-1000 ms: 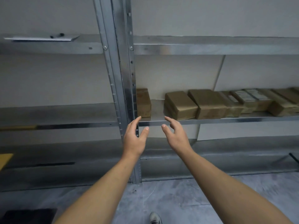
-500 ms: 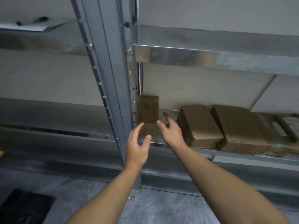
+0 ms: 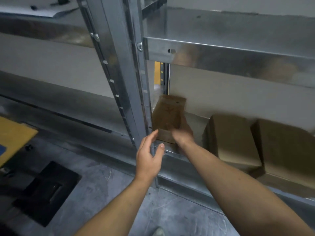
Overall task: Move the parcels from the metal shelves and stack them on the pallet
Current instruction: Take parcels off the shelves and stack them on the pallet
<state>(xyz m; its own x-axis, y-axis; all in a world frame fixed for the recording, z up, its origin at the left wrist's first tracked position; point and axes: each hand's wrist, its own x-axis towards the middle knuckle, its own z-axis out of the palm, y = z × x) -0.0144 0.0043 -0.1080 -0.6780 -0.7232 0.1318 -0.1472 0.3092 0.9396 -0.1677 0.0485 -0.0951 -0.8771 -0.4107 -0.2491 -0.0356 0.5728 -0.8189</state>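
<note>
The metal shelves fill most of the view, their upright post running from the top down to the middle. Grey floor spreads across the near part, with a black mat on it at the near left and a yellow board at the left edge.

On the middle shelf, right of the post, two big brown boxes stand side by side and touching, the further right one partly cut off by the frame.

Both bare forearms reach up from the near edge towards the post.

The narrow parcel lies on the same shelf, close against the right side of the post and well left of the big boxes, its long side pointing to the far wall.

The left hand is held upright in front of the post, wide, thumb spread from straight fingers. Its fingertips are just short of the parcel's near left corner and it holds nothing.

The right hand lies against the parcel's near right corner with the wrist bent inward. It is blurred, so I cannot tell whether its fingers have closed on the parcel.

A shoe toe shows at the bottom edge.
</note>
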